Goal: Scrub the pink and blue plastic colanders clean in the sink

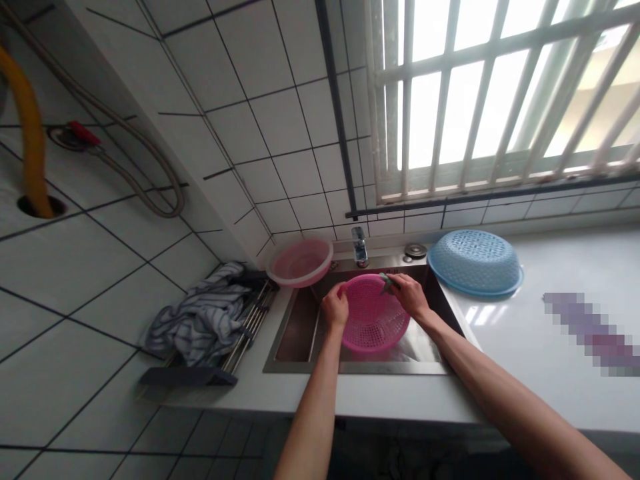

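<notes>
A pink plastic colander (376,327) is held tilted over the sink, its hollow inside facing me. My left hand (335,307) is closed on the colander's left rim. At the upper right rim, my right hand (409,293) is closed on a small grey-green cloth (387,283), which lies against the rim. Below and around the colander is the stainless steel sink (290,367), with the chrome faucet (359,247) standing behind it.
A pale pink basin (300,261) leans at the sink's back left corner. A blue basket (475,263) lies upside down to the right. A striped cloth (205,317) covers a folding rack (250,327) on the left. A drain strainer (415,251) sits behind the sink.
</notes>
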The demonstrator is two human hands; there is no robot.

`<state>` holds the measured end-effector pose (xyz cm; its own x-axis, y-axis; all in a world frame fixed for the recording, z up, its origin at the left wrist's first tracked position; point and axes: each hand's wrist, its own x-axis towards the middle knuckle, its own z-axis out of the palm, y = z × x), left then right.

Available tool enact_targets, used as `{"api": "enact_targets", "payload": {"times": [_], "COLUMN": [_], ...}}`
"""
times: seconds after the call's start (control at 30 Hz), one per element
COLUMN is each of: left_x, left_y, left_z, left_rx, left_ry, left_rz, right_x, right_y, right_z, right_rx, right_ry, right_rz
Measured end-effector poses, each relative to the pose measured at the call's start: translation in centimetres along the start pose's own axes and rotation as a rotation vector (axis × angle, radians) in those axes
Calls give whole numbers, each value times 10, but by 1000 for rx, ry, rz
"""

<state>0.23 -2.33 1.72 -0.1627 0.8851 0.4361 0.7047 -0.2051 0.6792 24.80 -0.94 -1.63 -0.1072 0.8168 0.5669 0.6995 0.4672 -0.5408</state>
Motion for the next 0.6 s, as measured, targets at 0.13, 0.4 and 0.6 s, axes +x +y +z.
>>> {"api": "enact_targets", "payload": {"times": [0.13, 0.4, 0.6], "left_x": [-3, -4, -3], "left_y": [7, 4, 3], "left_z": [6, 5, 4], "left_rx": [-8, -33, -29], "left_ry": [-43, -137, -9], "left_rz": [77, 69, 32], "right_x": [-4, -2, -2], "right_y": [4, -6, 13], "right_z": [2, 7, -2], "right_rx": [-25, -12, -18], "right_ry": [26, -77, 26], "right_rz": [-16, -125, 19]}}
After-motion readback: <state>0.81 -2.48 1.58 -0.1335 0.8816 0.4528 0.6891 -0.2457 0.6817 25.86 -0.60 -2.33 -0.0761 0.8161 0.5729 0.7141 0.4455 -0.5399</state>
